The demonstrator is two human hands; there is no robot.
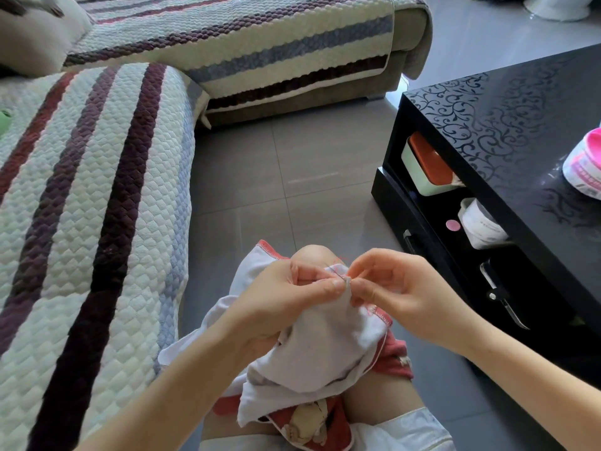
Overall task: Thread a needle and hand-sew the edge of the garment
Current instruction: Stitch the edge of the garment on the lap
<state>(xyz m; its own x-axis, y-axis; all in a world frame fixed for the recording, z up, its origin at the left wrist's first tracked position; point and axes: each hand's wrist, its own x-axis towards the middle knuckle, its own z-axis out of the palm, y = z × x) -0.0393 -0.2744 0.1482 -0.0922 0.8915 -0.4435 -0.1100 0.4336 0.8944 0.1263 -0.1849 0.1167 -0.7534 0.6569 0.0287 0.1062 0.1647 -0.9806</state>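
White garment [325, 346]: bunched over the lap, near centre; red-stitched edge raised between both hands.
Left hand [286, 297]: thumb and forefinger pinching a fold of the garment's edge; other fingers curled under the cloth.
Right hand [400, 297]: thumb and forefinger pressed together on the needle, tips touching the left thumb; remaining fingers loosely curled.
Needle [340, 275]: thin, dark, slanted, lying at the fold between the two pinches.
Red thread [342, 259]: faint strand just above the fold; course too fine to follow.
Knee [312, 255]: bare, just beyond the hands.
Sofa cover [97, 190]: quilted, striped, left and far.
Floor [292, 174]: grey tiles, centre.
Black table [520, 125]: right, glossy, scroll-patterned.
Pink-and-white tub [585, 164]: on the tabletop, right edge.
Orange-lidded box [426, 167]: on the shelf below.
White jar [481, 226]: on the same shelf, nearer.
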